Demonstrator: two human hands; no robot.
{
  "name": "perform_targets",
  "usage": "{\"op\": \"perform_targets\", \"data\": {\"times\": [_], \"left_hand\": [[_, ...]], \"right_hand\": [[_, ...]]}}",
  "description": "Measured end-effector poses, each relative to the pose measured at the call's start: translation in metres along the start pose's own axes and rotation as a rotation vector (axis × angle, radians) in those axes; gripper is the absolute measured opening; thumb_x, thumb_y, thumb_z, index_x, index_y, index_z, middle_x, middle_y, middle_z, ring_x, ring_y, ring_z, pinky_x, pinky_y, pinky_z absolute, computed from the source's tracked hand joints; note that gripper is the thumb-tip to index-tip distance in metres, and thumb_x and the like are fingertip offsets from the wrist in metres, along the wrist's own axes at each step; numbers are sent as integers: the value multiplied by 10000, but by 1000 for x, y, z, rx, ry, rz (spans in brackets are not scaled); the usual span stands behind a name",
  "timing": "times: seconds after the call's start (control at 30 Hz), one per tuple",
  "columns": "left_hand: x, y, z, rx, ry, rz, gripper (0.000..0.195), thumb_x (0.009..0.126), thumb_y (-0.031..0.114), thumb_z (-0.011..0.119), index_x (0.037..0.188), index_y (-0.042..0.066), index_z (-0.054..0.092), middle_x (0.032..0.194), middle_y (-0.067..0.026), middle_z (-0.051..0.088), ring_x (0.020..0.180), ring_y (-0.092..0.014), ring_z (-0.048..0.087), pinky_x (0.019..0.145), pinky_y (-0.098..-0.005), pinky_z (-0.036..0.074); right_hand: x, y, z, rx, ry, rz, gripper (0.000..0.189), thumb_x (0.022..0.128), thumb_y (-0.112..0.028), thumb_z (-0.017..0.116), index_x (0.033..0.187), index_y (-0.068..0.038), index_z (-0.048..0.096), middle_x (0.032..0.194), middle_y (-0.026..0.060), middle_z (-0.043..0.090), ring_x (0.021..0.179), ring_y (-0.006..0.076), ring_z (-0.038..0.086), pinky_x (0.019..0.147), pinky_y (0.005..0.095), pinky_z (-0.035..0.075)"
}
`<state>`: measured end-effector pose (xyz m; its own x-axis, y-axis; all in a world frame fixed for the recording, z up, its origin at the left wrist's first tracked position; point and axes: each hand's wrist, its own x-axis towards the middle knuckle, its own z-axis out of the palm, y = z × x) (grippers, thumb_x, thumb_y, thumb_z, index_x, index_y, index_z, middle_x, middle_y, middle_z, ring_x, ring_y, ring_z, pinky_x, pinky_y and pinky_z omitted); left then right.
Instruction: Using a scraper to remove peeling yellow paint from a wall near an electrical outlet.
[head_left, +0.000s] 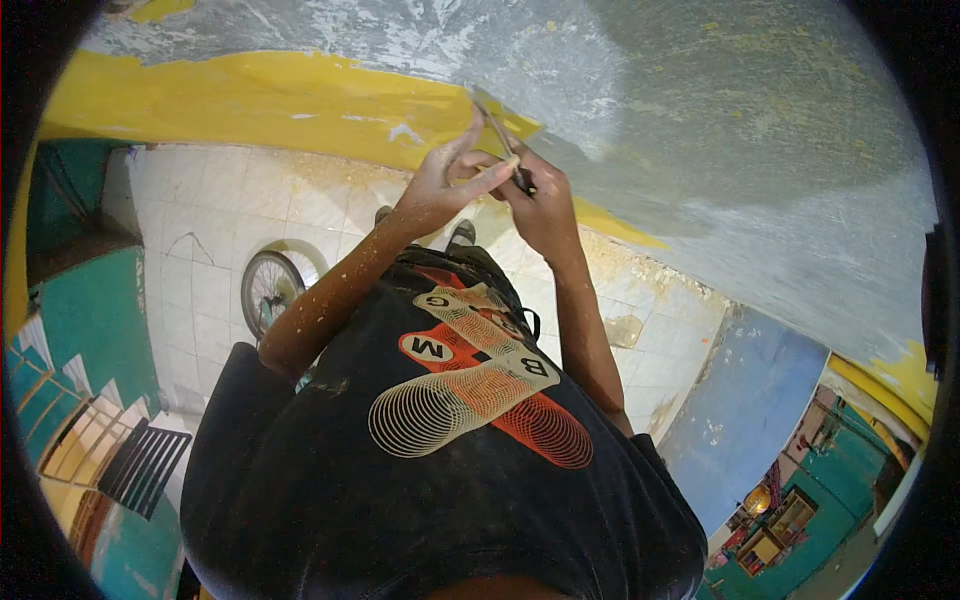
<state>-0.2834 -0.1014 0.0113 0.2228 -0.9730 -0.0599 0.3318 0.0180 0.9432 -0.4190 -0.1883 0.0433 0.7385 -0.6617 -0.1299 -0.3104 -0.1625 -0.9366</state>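
Note:
In front of the wall, my right hand (546, 201) grips the dark handle of a thin scraper (498, 129), which looks like a putty knife seen nearly edge-on. My left hand (441, 186) meets it from the other side. Its thumb presses near the handle, and a fingertip touches the blade close to its blurred far end. Pale dust or paint specks cover both hands and the left forearm. Behind them, the wall carries a band of yellow paint (262, 90). Above and to the right, its grey surface (675, 112) is scraped and patchy.
Below the wall lies a white tiled floor (210, 187), stained and dusty along the wall's foot. A bicycle wheel (271, 289) stands left of my body. At far left is a dark slatted rack (146, 469); a blue wall section (739, 420) and wooden shelves (776, 532) are at right.

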Motion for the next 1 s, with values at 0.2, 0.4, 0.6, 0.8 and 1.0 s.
{"op": "perform_targets", "data": {"times": [0.2, 0.4, 0.6, 0.8, 1.0], "left_hand": [[1, -1, 3, -217, 0, -50, 837, 944, 148, 605, 1491, -48, 2, 1025, -142, 656, 941, -133, 598, 853, -280, 492], [0, -1, -5, 52, 38, -56, 829, 945, 161, 607, 1483, -71, 20, 1011, -92, 666, 919, -92, 581, 852, -239, 463], [-1, -1, -13, 50, 58, -2, 844, 935, 200, 626, 1482, -76, 45, 988, -90, 659, 893, -108, 592, 820, -247, 475], [1, -6, -17, 67, 39, 14, 851, 924, 220, 644, 1475, -93, 75, 948, -84, 651, 880, -115, 605, 795, -264, 493], [-1, 2, -24, 50, 81, -50, 848, 909, 236, 667, 1467, -100, 124, 910, -80, 643, 847, -115, 610, 795, -264, 494]], "right_hand": [[5, 0, 1, -112, 67, -124, 535, 873, -37, 626, 1381, -156, 507, 882, 131, 674, 731, 104, 562, 701, 275, 485], [5, -1, 17, -258, 23, 5, 565, 846, -20, 660, 1378, -133, 507, 831, 111, 636, 691, 122, 554, 669, 256, 475], [17, 8, 14, -68, -10, -42, 578, 856, -13, 643, 1397, -136, 483, 866, 95, 651, 729, 93, 548, 682, 263, 477], [11, 14, 21, 176, 93, 38, 556, 875, -35, 624, 1401, -142, 479, 788, 57, 612, 697, 92, 494, 663, 263, 460], [19, 12, 26, -85, 2, 80, 555, 870, -37, 617, 1397, -150, 484, 928, 134, 675, 822, 114, 604, 749, 292, 491]]}}
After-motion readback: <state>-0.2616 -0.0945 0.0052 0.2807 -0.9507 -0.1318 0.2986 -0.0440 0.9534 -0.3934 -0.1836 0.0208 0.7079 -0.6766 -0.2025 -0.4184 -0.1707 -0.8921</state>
